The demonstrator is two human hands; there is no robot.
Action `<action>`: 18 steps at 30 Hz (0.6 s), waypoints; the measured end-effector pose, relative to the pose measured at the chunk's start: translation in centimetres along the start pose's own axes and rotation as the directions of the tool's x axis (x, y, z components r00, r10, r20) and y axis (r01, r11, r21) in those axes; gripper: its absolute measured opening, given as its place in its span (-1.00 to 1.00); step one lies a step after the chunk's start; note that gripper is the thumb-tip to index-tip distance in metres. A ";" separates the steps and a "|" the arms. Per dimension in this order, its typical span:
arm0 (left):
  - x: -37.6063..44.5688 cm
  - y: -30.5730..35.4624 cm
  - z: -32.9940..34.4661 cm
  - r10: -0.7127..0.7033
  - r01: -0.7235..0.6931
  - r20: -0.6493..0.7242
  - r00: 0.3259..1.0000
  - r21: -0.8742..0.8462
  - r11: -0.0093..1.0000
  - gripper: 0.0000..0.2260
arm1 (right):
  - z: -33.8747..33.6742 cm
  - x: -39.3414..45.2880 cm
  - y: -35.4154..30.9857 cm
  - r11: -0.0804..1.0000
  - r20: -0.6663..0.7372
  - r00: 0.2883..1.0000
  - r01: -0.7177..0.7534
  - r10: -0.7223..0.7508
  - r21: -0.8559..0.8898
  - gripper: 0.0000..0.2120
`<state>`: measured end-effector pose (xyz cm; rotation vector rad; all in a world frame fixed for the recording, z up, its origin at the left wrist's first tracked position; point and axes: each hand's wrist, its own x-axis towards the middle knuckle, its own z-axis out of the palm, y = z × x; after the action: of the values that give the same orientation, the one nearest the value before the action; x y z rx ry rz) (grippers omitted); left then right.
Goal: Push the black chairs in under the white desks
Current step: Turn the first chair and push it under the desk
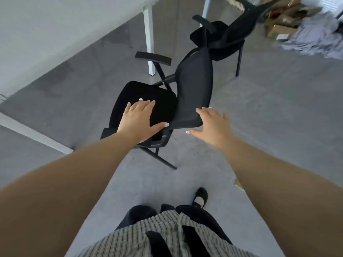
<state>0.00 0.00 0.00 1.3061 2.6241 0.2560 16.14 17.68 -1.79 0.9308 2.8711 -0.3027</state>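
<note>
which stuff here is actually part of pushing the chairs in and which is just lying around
Part of the job:
- near black chair, left hand open over its seat, right hand open at the backrest's top edge
- second black chair behind it
- white desk and its leg

Just lying about:
- cardboard boxes, top right
- grey cloth heap beside them

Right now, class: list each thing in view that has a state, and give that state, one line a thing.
near black chair: out on the floor, not under a desk
far black chair: beside a desk leg, not fully tucked in
white desk: standing, nothing beneath its near edge
left hand: open, flat over the near chair's seat
right hand: open, fingers at the backrest's top edge
</note>
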 end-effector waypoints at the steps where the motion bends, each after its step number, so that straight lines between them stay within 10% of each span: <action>1: 0.5 1.0 0.5 0.000 0.000 0.000 1.000 -0.006 1.000 -0.22 | -0.5 0.2 1.2 1.000 0.002 1.000 -0.005 0.005 0.003 -0.20; 18: 12.3 15.9 6.5 -0.319 0.306 -0.013 0.948 -0.247 0.919 -0.14 | -5.0 14.6 18.8 0.962 0.170 0.956 0.258 -0.240 -0.088 -0.18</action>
<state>6.60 19.71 -3.62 0.7981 2.6888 0.5452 15.31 41.98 -2.20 0.5006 2.8234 -0.2260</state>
